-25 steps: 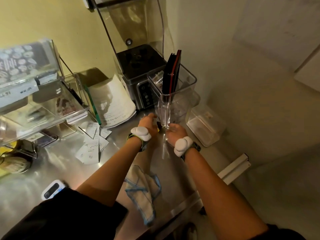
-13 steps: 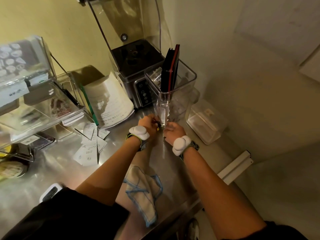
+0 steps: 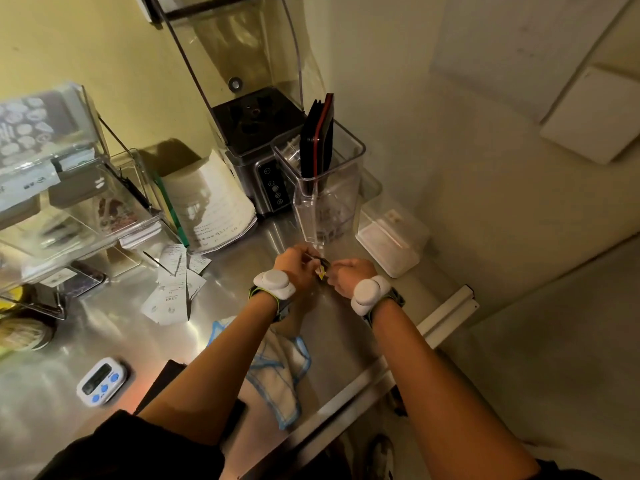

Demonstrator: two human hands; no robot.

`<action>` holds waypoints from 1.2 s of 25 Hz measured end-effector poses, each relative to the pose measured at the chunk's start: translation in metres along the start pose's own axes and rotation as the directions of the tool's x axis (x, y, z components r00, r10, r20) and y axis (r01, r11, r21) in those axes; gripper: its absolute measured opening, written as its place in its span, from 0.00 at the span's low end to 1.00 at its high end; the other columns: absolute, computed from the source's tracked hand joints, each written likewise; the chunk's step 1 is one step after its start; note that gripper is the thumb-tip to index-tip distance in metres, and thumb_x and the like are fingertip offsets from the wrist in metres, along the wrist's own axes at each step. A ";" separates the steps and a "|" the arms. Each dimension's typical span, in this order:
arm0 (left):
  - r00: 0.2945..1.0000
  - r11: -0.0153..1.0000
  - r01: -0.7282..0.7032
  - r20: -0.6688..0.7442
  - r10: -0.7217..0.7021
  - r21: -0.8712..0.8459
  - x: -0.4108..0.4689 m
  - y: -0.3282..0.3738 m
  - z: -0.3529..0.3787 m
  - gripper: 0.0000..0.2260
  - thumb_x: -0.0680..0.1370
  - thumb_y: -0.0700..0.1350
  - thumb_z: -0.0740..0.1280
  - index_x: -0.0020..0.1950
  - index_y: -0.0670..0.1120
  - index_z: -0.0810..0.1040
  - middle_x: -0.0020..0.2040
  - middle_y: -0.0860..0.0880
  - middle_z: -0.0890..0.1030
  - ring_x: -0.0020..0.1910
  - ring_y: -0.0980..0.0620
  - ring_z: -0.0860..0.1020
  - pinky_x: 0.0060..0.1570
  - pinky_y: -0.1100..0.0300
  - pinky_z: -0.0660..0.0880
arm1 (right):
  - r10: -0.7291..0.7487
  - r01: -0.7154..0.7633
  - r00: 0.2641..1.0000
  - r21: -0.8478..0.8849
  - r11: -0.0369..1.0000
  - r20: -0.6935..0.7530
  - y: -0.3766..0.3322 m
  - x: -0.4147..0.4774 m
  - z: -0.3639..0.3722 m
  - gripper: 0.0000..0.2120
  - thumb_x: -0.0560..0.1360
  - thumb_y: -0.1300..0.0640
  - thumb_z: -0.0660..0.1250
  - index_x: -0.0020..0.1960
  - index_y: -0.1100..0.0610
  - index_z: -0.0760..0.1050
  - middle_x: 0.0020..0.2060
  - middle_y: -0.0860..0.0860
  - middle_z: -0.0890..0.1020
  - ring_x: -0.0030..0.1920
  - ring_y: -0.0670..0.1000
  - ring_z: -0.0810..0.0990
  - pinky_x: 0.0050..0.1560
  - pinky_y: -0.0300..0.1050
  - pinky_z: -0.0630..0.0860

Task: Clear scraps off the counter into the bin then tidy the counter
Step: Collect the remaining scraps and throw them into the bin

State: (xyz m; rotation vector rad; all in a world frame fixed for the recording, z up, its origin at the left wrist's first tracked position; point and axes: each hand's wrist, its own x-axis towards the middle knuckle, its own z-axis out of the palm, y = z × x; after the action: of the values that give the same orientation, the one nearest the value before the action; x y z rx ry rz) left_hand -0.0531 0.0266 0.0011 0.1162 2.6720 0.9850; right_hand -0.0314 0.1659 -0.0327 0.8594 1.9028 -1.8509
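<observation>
Where steel counter gleams, both hands together pinching crinkled yellow scrap

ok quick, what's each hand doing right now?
Left hand: closed on a small scrap.
Right hand: closed, pinching the same scrap.

dim yellowish light, glare on the counter, edges warped.
</observation>
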 end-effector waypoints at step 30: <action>0.885 0.952 -0.306 0.375 0.277 0.018 -0.079 0.159 0.209 0.13 0.77 0.48 0.68 0.59 0.43 0.78 0.54 0.45 0.83 0.53 0.47 0.81 0.54 0.54 0.78 | 0.007 0.017 0.900 0.052 0.998 -0.435 0.136 -0.082 -0.253 0.07 0.71 0.52 0.74 0.35 0.45 0.78 0.42 0.52 0.83 0.41 0.51 0.81 0.45 0.43 0.77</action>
State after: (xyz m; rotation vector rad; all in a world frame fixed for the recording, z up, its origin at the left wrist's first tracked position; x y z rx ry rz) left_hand 0.0800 0.2644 -0.0282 0.6717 2.3804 0.8406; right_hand 0.1576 0.3947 -0.0649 1.3867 2.1098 -1.8340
